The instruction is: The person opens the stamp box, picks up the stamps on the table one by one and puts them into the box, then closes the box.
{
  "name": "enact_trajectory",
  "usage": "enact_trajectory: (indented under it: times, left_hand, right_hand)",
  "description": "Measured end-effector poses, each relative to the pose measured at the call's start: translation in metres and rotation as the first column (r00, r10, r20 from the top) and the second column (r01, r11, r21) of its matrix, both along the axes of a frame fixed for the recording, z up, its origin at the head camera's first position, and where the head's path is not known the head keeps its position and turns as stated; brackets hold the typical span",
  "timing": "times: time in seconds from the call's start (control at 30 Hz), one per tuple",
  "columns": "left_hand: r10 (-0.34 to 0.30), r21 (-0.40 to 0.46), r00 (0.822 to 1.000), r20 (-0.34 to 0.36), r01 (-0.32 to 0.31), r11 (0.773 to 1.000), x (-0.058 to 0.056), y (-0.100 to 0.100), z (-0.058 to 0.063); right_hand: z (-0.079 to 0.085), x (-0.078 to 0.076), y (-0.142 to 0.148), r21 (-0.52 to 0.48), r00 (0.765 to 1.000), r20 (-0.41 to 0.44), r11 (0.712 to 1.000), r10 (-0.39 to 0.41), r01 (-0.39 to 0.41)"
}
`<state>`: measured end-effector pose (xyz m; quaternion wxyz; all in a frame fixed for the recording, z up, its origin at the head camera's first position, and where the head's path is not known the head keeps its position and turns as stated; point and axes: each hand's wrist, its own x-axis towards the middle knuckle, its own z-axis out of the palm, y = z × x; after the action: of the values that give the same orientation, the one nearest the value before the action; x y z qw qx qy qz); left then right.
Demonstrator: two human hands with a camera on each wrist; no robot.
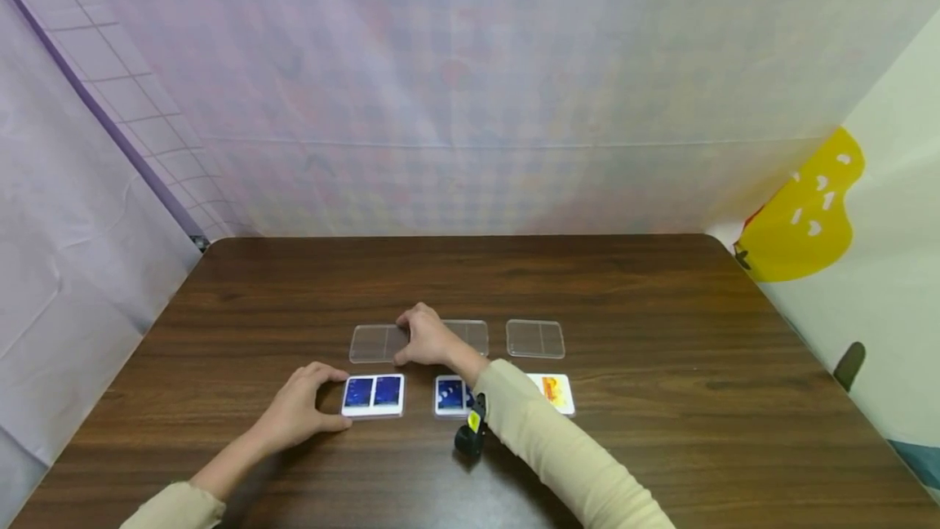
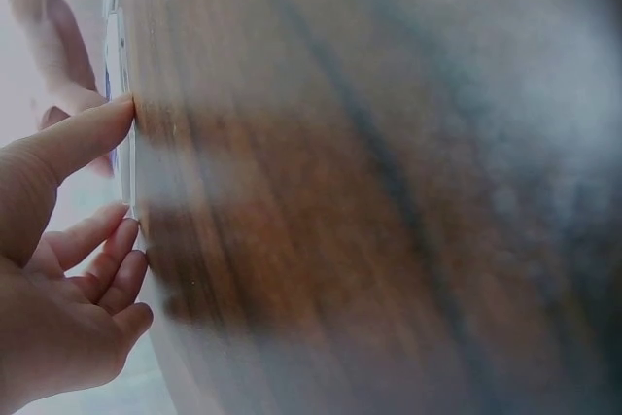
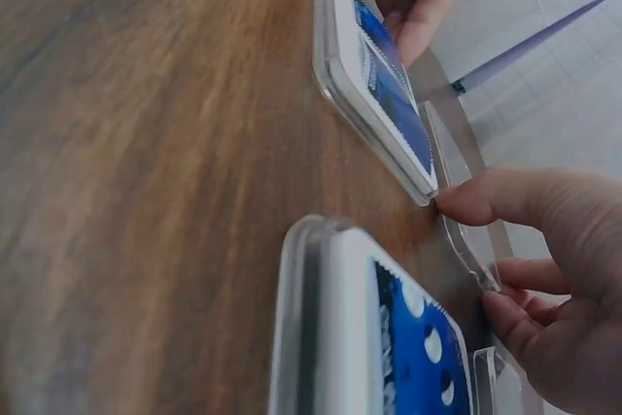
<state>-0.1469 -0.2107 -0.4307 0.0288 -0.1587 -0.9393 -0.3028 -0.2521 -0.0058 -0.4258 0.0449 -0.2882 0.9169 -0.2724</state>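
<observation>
Three shallow card boxes stand in a row on the table, with three clear lids lying behind them. My left hand [image 1: 297, 408] holds the left box [image 1: 373, 396] at its left end, thumb at the near corner and fingers at the far one. Two dark blue cards show in that box. Behind it, my right hand [image 1: 430, 338] grips the right end of the left clear plastic lid [image 1: 369, 344] between thumb and fingers. In the right wrist view the thumb of my right hand [image 3: 583, 279] lies close beside the left box [image 3: 389, 94].
The middle box [image 1: 449, 395], with blue cards, and the right box [image 1: 560, 395], with an orange and yellow picture, are partly covered by my right sleeve [image 1: 547, 431]. Behind them lie the middle lid [image 1: 473, 335] and right lid [image 1: 534, 339] on the brown wooden table [image 1: 661, 308].
</observation>
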Motion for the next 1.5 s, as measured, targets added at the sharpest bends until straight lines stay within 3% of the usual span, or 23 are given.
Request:
enact_trajectory:
  times: [0.43,0.67,0.97,1.13,1.5]
  left_hand:
    - [0.001,0.005,1.0,0.023,-0.001,1.0,0.001,-0.001,0.0]
    - [-0.003,0.007,1.0,0.017,0.002,1.0,0.001,-0.001,0.0]
    - [0.002,-0.001,1.0,0.016,-0.002,1.0,0.001,0.0,0.0]
    - [-0.001,-0.009,1.0,0.01,0.001,1.0,0.001,0.0,-0.002]
    - [-0.01,0.003,1.0,0.011,0.01,1.0,0.001,-0.001,-0.001]
  right_hand:
    - [0.002,0.008,0.007,0.017,0.997,-0.041,0.998,0.06,-0.059]
    - [0.005,0.021,0.015,0.029,0.989,-0.111,0.995,0.103,-0.1]
    - [0.011,0.043,0.023,-0.012,0.982,-0.135,0.991,0.128,-0.131]
    - [0.011,0.053,0.025,0.025,0.97,-0.176,0.986,0.167,-0.165]
    - [0.002,0.061,0.024,0.076,0.969,-0.164,0.982,0.186,-0.175]
